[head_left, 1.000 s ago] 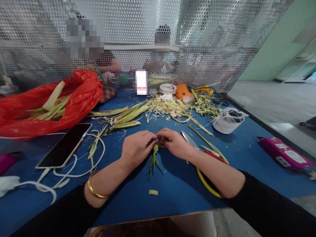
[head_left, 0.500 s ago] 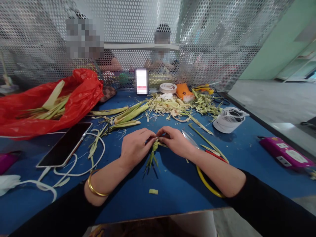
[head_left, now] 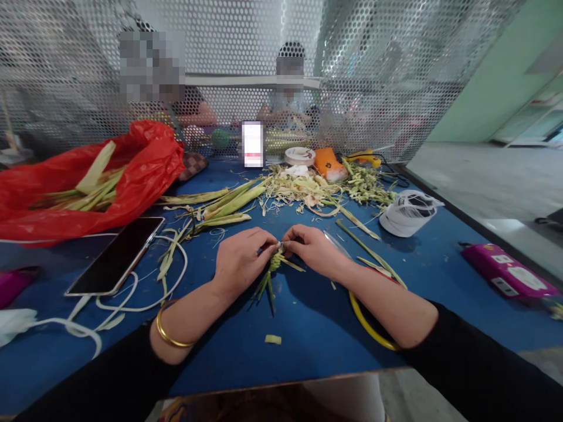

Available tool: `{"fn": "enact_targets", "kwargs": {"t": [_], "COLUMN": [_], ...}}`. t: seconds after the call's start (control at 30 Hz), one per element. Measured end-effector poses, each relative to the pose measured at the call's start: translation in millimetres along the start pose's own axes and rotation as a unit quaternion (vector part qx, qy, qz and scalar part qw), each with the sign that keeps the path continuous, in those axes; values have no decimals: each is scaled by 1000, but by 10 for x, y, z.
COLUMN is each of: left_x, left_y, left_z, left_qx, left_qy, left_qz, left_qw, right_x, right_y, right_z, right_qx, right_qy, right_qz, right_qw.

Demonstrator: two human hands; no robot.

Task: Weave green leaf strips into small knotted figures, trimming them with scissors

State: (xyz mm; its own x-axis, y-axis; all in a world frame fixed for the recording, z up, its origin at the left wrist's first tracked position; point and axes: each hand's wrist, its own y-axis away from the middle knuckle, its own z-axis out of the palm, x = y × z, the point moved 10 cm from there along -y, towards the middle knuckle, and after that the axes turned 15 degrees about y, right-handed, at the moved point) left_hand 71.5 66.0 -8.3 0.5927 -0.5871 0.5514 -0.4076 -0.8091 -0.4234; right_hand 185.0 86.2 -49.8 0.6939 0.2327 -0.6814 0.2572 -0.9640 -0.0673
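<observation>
A small braided bundle of green plant strips (head_left: 274,265) hangs from the fingertips of my left hand (head_left: 244,258), its loose stem ends fanning down over the blue table (head_left: 308,346). My right hand (head_left: 314,251) is closed in a pinch right beside it, fingertips almost meeting the left ones at the bundle's top. A thin pale strand (head_left: 281,243) shows between the two pinches. One flat strip pokes out of the bundle toward the right, below my right fingers. Under my right forearm lie scissors (head_left: 367,319) with yellow and red handles, partly covered.
Long green leaves (head_left: 233,202) and a pile of shredded husk (head_left: 303,190) lie beyond my hands. A red bag (head_left: 149,158) and a phone (head_left: 116,258) with white cables are at left. A white coil (head_left: 407,217) and a purple power strip (head_left: 508,269) sit at right. Two people are behind the mesh.
The bundle has tilted, its stem ends swinging slightly left, and the flat strip at right shows more. My right fingertips have shifted slightly right, away from the left ones.
</observation>
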Motion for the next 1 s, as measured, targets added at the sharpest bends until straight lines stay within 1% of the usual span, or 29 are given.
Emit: {"fn": "enact_targets", "kwargs": {"t": [0.13, 0.2, 0.4, 0.47, 0.57, 0.67, 0.77, 0.83, 0.87, 0.93, 1.0], "left_x": [-22, -47, -140, -198, -297, -342, -346, -348, -348, -342, -339], "left_y": [-7, -10, -26, -29, -21, -13, -10, -9, -9, -11, -15], "left_z": [10, 16, -5, -25, -52, -18, 36, 57, 65, 75, 78], "left_qx": [-3, -7, -14, -12, -10, -30, -50, -56, -58, -60, -59], "left_qy": [17, 33, 69, 51, -14, -58, -77, -85, -86, -83, -71], "left_qz": [-7, -15, -57, -84, -128, -141, -133, -130, -128, -126, -129], "left_qw": [1000, 999, 996, 995, 992, 988, 987, 986, 986, 987, 987], "right_x": [-11, -26, -110, -91, -65, -74, -142, -238, -288, -356, -351], "right_y": [17, 25, 59, 67, 82, 102, 119, 136, 147, 167, 174], "right_z": [-18, -42, -148, -135, -91, -58, -99, -130, -121, -45, 57], "right_qx": [-13, -16, 0, -17, -52, -76, -61, -46, -49, -77, -108], "right_qy": [6, 25, 96, 117, 153, 162, 110, 34, -5, -54, -63], "right_qz": [15, 9, -77, -83, -84, -82, -76, -90, -101, -120, -122], "right_qw": [1000, 1000, 992, 989, 983, 980, 989, 994, 994, 988, 985]}}
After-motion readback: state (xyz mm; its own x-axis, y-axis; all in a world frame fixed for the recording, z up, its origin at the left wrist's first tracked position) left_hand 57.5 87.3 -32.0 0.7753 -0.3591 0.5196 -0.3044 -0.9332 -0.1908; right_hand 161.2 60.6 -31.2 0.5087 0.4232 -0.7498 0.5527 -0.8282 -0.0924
